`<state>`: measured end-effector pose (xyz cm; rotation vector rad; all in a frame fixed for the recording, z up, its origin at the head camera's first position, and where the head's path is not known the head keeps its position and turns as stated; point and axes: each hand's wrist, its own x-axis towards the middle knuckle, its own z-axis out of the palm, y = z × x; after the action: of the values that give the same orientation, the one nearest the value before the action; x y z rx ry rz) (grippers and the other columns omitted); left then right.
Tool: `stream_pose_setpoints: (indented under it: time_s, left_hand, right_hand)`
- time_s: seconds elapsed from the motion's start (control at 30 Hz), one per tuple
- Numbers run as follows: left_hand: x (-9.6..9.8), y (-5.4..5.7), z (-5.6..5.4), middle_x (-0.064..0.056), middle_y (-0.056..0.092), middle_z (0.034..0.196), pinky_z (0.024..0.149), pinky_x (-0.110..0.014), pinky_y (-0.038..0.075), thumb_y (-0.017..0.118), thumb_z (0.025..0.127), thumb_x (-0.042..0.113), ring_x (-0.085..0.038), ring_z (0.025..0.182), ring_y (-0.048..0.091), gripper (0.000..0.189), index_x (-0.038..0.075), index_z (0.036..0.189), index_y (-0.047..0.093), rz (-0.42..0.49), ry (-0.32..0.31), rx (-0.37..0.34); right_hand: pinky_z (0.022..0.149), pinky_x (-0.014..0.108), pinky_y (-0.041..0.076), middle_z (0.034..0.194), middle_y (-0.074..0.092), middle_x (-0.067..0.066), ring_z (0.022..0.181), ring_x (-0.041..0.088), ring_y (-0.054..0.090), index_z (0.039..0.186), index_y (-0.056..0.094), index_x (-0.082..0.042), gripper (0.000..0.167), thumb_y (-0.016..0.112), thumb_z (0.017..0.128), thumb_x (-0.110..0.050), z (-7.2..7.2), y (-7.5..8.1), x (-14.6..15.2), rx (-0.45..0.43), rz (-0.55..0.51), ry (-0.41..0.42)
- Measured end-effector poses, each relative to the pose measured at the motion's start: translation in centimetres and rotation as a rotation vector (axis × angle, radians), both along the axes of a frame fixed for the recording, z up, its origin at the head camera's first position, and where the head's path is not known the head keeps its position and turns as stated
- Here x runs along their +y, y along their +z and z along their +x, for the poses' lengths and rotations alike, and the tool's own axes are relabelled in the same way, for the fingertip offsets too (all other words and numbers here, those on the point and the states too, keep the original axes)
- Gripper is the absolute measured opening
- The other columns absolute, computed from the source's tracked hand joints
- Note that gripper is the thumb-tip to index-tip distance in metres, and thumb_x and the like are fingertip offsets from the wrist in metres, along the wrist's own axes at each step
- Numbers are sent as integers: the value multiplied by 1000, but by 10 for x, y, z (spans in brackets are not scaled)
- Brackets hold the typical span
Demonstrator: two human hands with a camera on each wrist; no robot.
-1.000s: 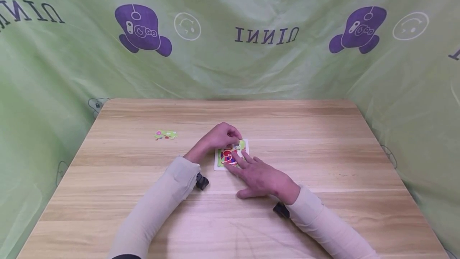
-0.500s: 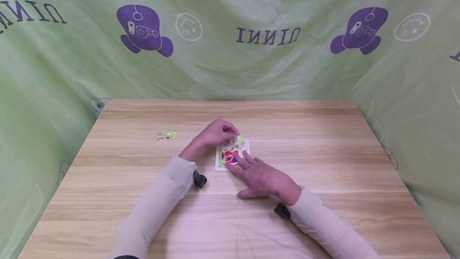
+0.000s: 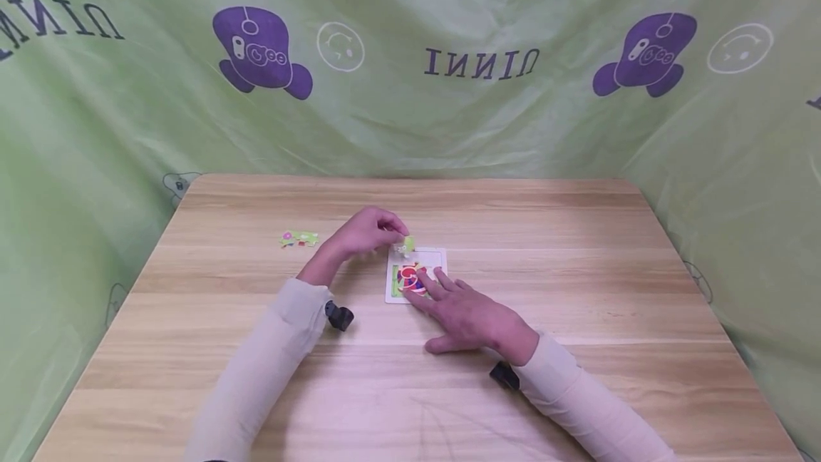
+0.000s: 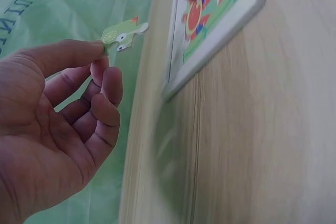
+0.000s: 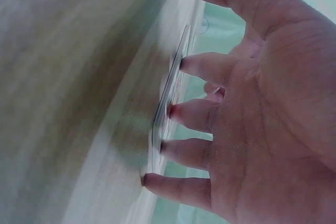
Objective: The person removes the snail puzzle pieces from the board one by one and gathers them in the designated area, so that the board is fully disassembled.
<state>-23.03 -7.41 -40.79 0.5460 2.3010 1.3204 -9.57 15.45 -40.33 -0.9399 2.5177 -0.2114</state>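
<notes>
My left hand (image 3: 367, 231) pinches a green jigsaw piece (image 4: 121, 34) between thumb and index finger, over the far left corner of a small puzzle tray. White eyes and a bit of orange show on the piece. The white-rimmed tray (image 3: 428, 257) lies on the table, its near part filled with a red, blue and green picture, its far part bare white. Across the tray's near right side my right hand (image 3: 471, 316) lies palm down with fingers spread, several fingertips (image 5: 181, 108) resting on it and covering part of the picture.
Left of the tray, a small cluster of green jigsaw pieces (image 3: 298, 239) with pink and red bits lies on the wooden table (image 3: 545, 234). A green printed curtain (image 3: 474, 127) hangs behind the table and along both sides.
The left hand has lifted the green jigsaw piece off the tray's far part and moved left with it, baring the white surface. The right hand stays in place.
</notes>
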Motion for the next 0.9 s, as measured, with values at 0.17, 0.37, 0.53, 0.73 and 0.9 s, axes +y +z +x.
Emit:
stream_pose_setpoints:
  time_s: [0.17,0.37,0.53,0.73,0.9]
  left_hand:
    - [-11,-1,2,-9,71,95,63,-37,51,70,95,8,-29,77,59,16,2,108,75,-24,13,-10]
    - [-21,0,5,-11,71,94,62,-33,48,69,97,8,-31,80,61,17,1,110,74,-40,8,-19]
    - [-30,1,5,-11,70,93,67,-36,50,66,98,6,-32,81,62,16,-1,110,74,-54,17,4]
    - [-42,0,4,-13,70,92,68,-37,52,65,99,5,-30,78,61,16,-2,110,73,-80,34,28]
    - [-52,2,3,-11,69,96,70,-35,51,64,100,7,-28,83,61,16,0,110,73,-129,51,56]
  right_hand:
    - [115,61,27,170,11,16,152,46,13,164,28,-21,88,72,93,-47,1,-1,1,6,-5,6]
    - [116,60,27,170,9,15,153,45,12,165,26,-22,89,71,93,-48,0,-1,0,5,8,5]
    - [116,61,26,170,8,15,153,44,11,165,26,-22,88,71,93,-48,-1,0,0,6,11,8]
    - [116,61,25,170,8,15,153,44,10,165,26,-22,88,71,93,-47,0,1,0,-4,0,2]
    - [116,61,25,171,8,14,153,44,10,165,26,-22,88,72,93,-47,0,2,0,-9,4,-2]
